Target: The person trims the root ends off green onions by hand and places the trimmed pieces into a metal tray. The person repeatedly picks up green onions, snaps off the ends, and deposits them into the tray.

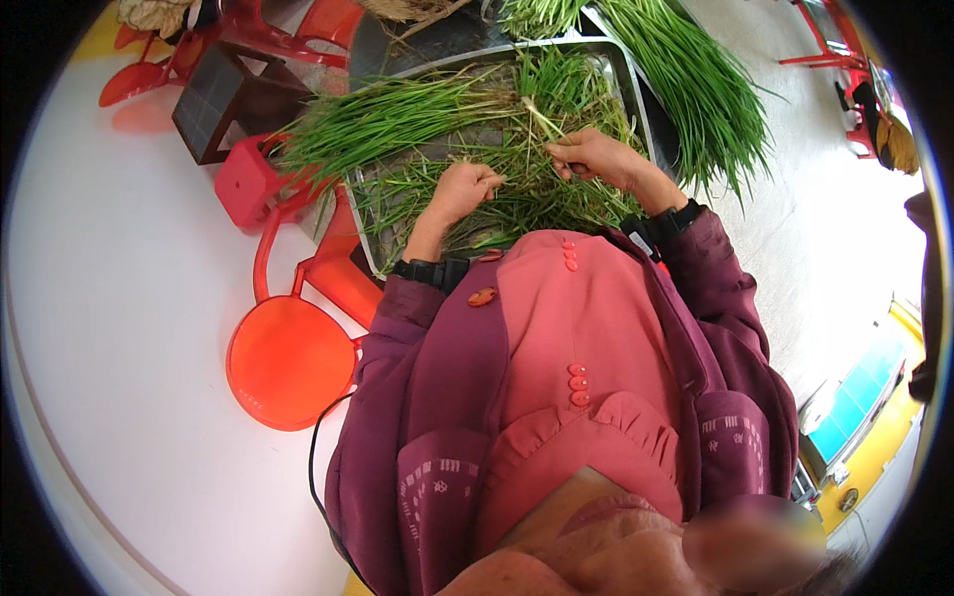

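Observation:
My right hand [596,158] pinches a few thin chive stalks [538,115] with pale stem ends pointing away from me. To its left, my left hand [463,191] is closed, thumb against the bent fingers, and nothing clear shows in it. Both hands are above a large metal tray [647,104]. Loose trimmed leaves and dry yellowish scraps [551,201] cover much of the tray under my hands. A thick bunch of green chives [402,115] lies across the tray's far left side, leaf tips over the edge.
Another long bunch of chives [686,97] hangs beyond the tray's right edge. Dry brown plant matter [410,9] lies at the far side. Left of the tray stand a pink stool [246,182], a dark box-like frame [223,100] and an orange chair with a round seat [292,361].

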Available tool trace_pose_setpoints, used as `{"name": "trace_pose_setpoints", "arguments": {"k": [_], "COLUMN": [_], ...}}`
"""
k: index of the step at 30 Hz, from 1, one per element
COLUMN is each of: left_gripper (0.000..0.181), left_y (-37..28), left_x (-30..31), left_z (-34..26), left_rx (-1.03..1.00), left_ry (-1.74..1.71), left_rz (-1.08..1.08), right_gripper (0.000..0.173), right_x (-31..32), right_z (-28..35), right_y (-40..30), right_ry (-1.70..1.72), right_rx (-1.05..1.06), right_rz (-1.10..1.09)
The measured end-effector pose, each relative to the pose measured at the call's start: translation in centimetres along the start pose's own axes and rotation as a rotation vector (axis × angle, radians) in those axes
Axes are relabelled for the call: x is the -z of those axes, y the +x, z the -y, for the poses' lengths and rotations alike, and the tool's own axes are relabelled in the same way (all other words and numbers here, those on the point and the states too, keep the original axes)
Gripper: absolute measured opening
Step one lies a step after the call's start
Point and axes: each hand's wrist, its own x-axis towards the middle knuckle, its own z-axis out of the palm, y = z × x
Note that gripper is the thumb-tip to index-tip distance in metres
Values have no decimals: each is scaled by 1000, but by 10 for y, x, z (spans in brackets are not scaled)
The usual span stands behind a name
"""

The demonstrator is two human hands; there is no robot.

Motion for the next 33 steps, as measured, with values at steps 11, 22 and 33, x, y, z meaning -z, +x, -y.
{"name": "trace_pose_setpoints", "arguments": {"k": [11, 22, 33], "left_gripper": [65, 26, 30], "left_y": [-3, -29, -26], "left_x": [-6, 0, -3], "left_z": [-33, 6, -3], "left_rx": [-467, -317, -383], "left_ry": [390, 527, 451], "left_rz": [-557, -276, -576], "right_gripper": [44, 20, 30], "right_x": [-7, -19, -21], "right_z": [-4, -21, -20], "right_y": [-5, 17, 28], "right_ry": [-84, 266, 170], "right_rx": [-53, 89, 46], "right_rz": [-11, 18, -17]}}
